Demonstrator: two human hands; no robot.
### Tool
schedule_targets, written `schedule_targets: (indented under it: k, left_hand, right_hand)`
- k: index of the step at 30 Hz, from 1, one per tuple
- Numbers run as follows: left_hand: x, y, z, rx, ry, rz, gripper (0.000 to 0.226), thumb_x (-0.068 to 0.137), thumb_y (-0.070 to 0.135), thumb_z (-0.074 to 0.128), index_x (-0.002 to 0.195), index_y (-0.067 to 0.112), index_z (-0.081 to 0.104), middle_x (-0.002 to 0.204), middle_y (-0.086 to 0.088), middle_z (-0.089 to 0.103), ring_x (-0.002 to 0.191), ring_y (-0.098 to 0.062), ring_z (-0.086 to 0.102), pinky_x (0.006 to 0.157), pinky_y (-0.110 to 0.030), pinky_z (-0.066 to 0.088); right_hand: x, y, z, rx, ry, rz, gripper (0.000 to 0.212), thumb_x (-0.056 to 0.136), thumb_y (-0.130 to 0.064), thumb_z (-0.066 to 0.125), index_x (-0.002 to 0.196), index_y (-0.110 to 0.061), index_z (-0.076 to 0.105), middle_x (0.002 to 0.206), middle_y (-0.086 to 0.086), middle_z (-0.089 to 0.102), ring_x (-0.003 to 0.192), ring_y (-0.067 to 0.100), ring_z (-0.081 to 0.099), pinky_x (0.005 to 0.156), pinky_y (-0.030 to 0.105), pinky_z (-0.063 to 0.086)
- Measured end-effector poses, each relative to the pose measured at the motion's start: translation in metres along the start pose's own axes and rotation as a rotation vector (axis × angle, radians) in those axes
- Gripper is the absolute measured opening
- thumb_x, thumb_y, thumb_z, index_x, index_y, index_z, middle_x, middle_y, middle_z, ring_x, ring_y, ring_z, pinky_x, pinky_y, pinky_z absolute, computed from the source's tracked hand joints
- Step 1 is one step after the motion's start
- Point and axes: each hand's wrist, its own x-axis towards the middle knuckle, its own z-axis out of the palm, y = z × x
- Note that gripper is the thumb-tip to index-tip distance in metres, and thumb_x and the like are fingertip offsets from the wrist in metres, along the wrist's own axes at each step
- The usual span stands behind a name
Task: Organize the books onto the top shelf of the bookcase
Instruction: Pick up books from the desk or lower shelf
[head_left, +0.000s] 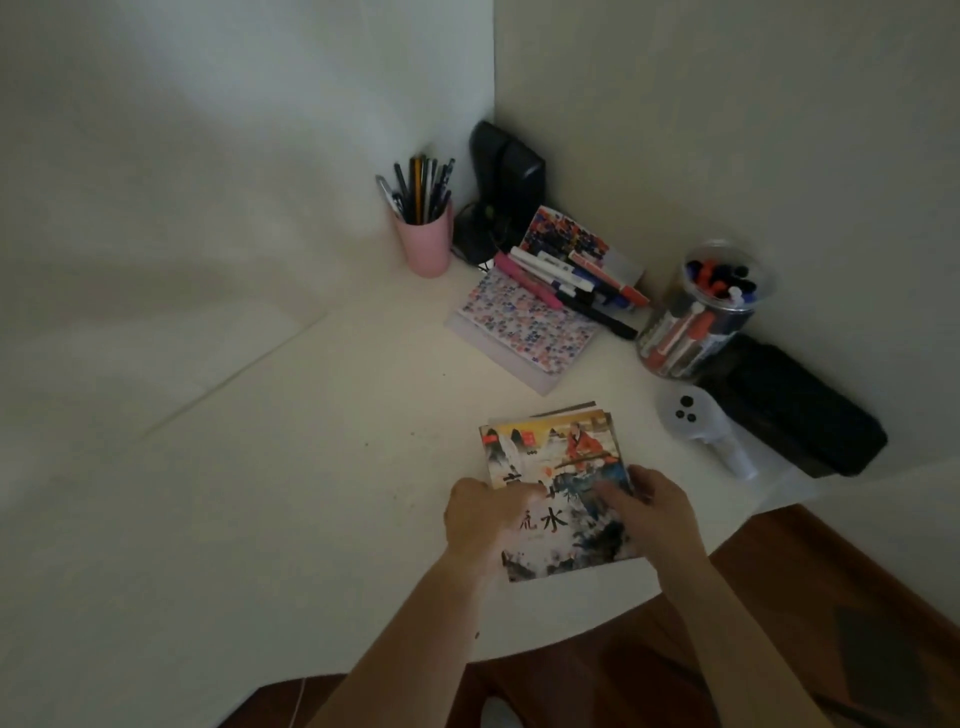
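1. Books (558, 486) lie in a small stack flat on the white desk (291, 493), toward 5 o'clock from the middle of the view; the top cover shows a painted landscape, a figure in red and dark brush characters.
2. Left hand (480, 514) rests on the stack's left edge, at 9 o'clock of the cover, fingers curled over it in a grip.
3. Right hand (652, 506) is at 3 o'clock of the cover, fingers bent round the right edge, one finger lying across the picture.
4. Notebook (524, 325) with a pattern of small red and blue marks lies at 12 o'clock from the stack, apart from it; loose markers (556, 278) rest across its far end.
5. Pink cup (427, 241) full of pens stands at 11 o'clock of the notebook, beside a black device (506, 176) in the wall corner.
6. Clear jar (701, 312) of markers stands at 3 o'clock of the notebook, touching a black case (795, 410) along the right wall.
7. White controller (696, 418) lies at 2 o'clock of the stack, just beside the case.
8. Bookcase is out of view.
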Motion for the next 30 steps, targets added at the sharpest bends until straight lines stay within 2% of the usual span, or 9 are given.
schedule_targets:
  k: [3,5,7,11,15,18,24,27,30]
  left_hand:
    - [0.007,0.001,0.004,-0.098,-0.072,-0.069,0.043,0.062,0.028,0.098,0.09,0.004,0.075,0.081,-0.005,0.077,0.071,-0.02,0.075,0.066,-0.028,0.06]
    - [0.004,0.002,0.01,-0.156,-0.167,-0.085,0.085,0.047,0.042,0.102,0.114,0.004,0.067,0.105,-0.008,0.077,0.089,-0.021,0.075,0.077,-0.029,0.059]
    - [0.002,0.005,0.018,-0.038,-0.14,-0.08,0.115,0.035,0.052,0.101,0.125,0.013,0.04,0.126,-0.009,0.055,0.112,-0.025,0.059,0.093,-0.036,0.054]
    - [-0.008,0.01,0.014,0.144,0.043,-0.111,0.09,0.056,0.052,0.095,0.112,0.025,0.03,0.125,-0.011,0.027,0.118,-0.029,0.034,0.096,-0.037,0.044]
    - [0.004,-0.012,0.014,-0.168,-0.08,0.045,0.08,0.063,0.028,0.098,0.11,0.026,0.034,0.107,-0.006,0.068,0.092,-0.023,0.072,0.082,-0.043,0.062]
    - [-0.006,-0.022,0.011,-0.279,-0.14,0.177,0.08,0.064,0.014,0.098,0.114,0.024,0.037,0.092,-0.003,0.076,0.076,-0.018,0.077,0.074,-0.042,0.065]
    - [-0.015,-0.032,-0.04,-0.311,-0.264,0.553,0.061,0.068,0.005,0.094,0.12,0.02,0.066,0.111,-0.008,0.077,0.105,-0.032,0.073,0.087,-0.049,0.061]
    - [-0.008,-0.021,-0.075,-0.252,-0.265,0.688,0.061,0.071,-0.001,0.091,0.123,0.011,0.061,0.115,-0.009,0.075,0.108,-0.027,0.072,0.085,-0.037,0.06]
    - [0.0,-0.014,-0.099,-0.221,-0.306,0.726,0.063,0.075,-0.018,0.079,0.127,0.006,0.054,0.117,-0.005,0.074,0.108,-0.019,0.072,0.081,-0.026,0.059]
  right_hand:
    - [0.004,0.001,-0.002,0.103,-0.045,0.007,0.029,0.088,-0.04,0.074,0.107,-0.019,0.068,0.1,0.002,0.075,0.09,0.024,0.071,0.088,0.049,0.058]
    - [0.007,0.002,-0.001,0.139,-0.052,0.008,0.027,0.089,-0.037,0.074,0.109,-0.02,0.068,0.101,0.002,0.075,0.092,0.024,0.071,0.089,0.046,0.057]
    - [0.006,0.001,0.0,0.158,-0.073,-0.002,0.022,0.09,-0.033,0.073,0.107,-0.02,0.068,0.099,0.002,0.075,0.09,0.023,0.07,0.084,0.042,0.057]
    - [0.005,0.004,0.006,0.183,-0.12,-0.017,0.019,0.088,-0.028,0.076,0.101,-0.016,0.07,0.097,0.007,0.075,0.09,0.025,0.07,0.078,0.041,0.057]
    - [0.009,0.005,0.006,0.226,-0.129,0.051,0.021,0.086,-0.024,0.078,0.105,-0.016,0.071,0.095,0.005,0.077,0.091,0.028,0.073,0.087,0.048,0.059]
    - [0.008,0.003,0.002,0.29,-0.18,0.08,0.037,0.079,-0.028,0.083,0.111,-0.017,0.07,0.098,0.004,0.078,0.093,0.029,0.074,0.091,0.052,0.058]
    - [-0.013,-0.025,-0.003,0.471,-0.358,-0.165,0.055,0.063,0.0,0.084,0.114,-0.011,0.068,0.102,0.01,0.077,0.094,0.029,0.074,0.086,0.046,0.055]
    - [-0.015,-0.03,0.015,0.515,-0.348,-0.339,0.054,0.053,-0.006,0.09,0.103,-0.005,0.068,0.092,0.007,0.076,0.092,0.023,0.073,0.08,0.038,0.058]
    - [-0.017,-0.042,0.037,0.484,-0.341,-0.506,0.058,0.068,0.007,0.081,0.121,0.004,0.057,0.109,0.014,0.073,0.107,0.03,0.07,0.088,0.04,0.058]
